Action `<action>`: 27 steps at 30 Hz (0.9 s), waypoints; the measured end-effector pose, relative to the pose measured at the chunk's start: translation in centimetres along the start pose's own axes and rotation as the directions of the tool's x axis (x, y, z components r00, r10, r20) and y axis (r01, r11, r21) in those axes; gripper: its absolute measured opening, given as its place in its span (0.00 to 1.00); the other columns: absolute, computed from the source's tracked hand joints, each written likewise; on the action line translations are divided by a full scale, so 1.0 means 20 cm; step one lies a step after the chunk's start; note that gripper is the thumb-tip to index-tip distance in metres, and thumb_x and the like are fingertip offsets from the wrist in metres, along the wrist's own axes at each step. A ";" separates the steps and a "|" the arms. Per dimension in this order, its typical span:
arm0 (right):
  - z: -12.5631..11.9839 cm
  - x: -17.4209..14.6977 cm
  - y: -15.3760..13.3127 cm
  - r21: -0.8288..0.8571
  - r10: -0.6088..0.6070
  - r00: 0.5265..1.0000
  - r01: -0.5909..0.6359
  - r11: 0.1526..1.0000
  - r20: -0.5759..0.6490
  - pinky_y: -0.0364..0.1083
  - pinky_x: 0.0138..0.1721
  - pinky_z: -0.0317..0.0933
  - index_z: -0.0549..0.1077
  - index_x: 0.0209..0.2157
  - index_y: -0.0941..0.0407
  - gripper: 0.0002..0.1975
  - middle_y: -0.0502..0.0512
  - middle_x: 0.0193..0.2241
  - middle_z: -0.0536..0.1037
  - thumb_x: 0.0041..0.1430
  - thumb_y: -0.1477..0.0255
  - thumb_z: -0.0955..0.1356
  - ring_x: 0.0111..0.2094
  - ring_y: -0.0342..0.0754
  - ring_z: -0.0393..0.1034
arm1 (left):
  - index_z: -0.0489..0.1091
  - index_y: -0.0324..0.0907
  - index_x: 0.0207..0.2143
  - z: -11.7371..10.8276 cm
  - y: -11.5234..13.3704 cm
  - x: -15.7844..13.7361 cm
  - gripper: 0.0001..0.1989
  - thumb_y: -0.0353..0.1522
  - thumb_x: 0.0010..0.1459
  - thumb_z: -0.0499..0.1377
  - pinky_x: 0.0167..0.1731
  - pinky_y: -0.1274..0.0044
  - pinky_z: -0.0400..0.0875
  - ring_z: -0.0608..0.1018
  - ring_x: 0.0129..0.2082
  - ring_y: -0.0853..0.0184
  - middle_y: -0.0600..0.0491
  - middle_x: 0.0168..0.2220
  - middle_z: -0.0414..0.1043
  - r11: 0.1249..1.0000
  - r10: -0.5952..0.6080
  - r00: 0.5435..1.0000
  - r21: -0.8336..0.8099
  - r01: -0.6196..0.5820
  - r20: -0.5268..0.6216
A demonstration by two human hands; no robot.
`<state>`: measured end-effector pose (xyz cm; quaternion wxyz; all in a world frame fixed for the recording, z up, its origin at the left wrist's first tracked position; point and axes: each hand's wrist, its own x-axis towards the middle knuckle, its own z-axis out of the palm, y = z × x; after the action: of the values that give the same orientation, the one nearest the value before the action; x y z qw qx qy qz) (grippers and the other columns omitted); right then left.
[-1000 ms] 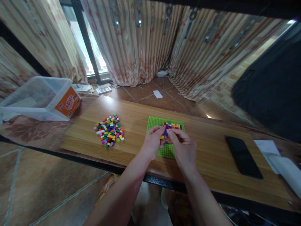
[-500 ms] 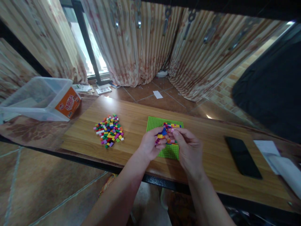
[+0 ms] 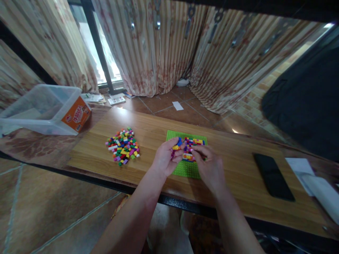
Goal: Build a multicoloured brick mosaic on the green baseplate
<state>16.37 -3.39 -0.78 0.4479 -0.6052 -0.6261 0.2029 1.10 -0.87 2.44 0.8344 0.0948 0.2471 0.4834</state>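
My left hand (image 3: 165,158) is cupped around several small toy bricks (image 3: 177,145), blue, yellow and purple, just over the left part of a green baseplate (image 3: 188,170). Many coloured bricks (image 3: 197,142) are pressed onto the plate in a dense block. My right hand (image 3: 212,168) reaches over the plate's right side, thumb and forefinger pinched on a small pink brick (image 3: 191,150) at the block. Whether that brick touches the others I cannot tell. Both hands hide parts of the plate.
Left on the wooden board (image 3: 153,127) lies a pile of loose mixed bricks (image 3: 123,146). A clear plastic bin (image 3: 45,125) with an orange label stands beyond it. On the right are a black phone-like slab (image 3: 273,176) and white papers (image 3: 300,169).
My right hand has moved down from beside the left hand to the brick block with the pink brick. My left hand has drawn slightly left, uncovering more of the block.
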 end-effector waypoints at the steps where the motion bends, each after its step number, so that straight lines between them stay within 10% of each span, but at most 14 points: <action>1: 0.01 0.00 -0.01 -0.029 -0.036 0.999 0.036 0.999 0.006 0.51 0.45 0.66 0.80 0.35 0.54 0.09 0.56 0.37 0.80 0.60 0.68 0.68 0.39 0.51 0.74 | 0.62 0.37 0.27 0.00 0.00 0.00 0.10 0.27 0.64 0.52 0.10 0.91 0.47 0.56 0.14 0.82 0.57 0.23 0.62 1.000 -0.001 1.000 0.005 0.001 -0.007; 8: 0.08 0.02 0.03 -0.271 -0.255 0.967 0.248 0.930 0.008 0.54 0.46 0.66 0.81 0.37 0.55 0.14 0.59 0.37 0.77 0.64 0.71 0.63 0.41 0.53 0.71 | 0.62 0.38 0.27 -0.01 0.00 0.00 0.09 0.29 0.59 0.58 0.11 0.91 0.47 0.56 0.14 0.83 0.57 0.23 0.62 0.999 0.011 1.000 0.033 -0.010 -0.029; 27: 0.12 0.01 0.02 -0.350 -0.264 0.964 0.241 0.905 -0.018 0.54 0.47 0.65 0.82 0.34 0.54 0.13 0.59 0.38 0.78 0.60 0.75 0.64 0.43 0.54 0.69 | 0.62 0.38 0.28 -0.03 0.00 0.01 0.08 0.28 0.60 0.56 0.11 0.91 0.47 0.57 0.14 0.82 0.56 0.23 0.64 0.999 0.022 0.999 0.041 -0.021 -0.033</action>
<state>14.80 -2.37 -2.24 0.3775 -0.5942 -0.7102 0.0106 0.86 -0.79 1.91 0.8229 0.1063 0.2698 0.4886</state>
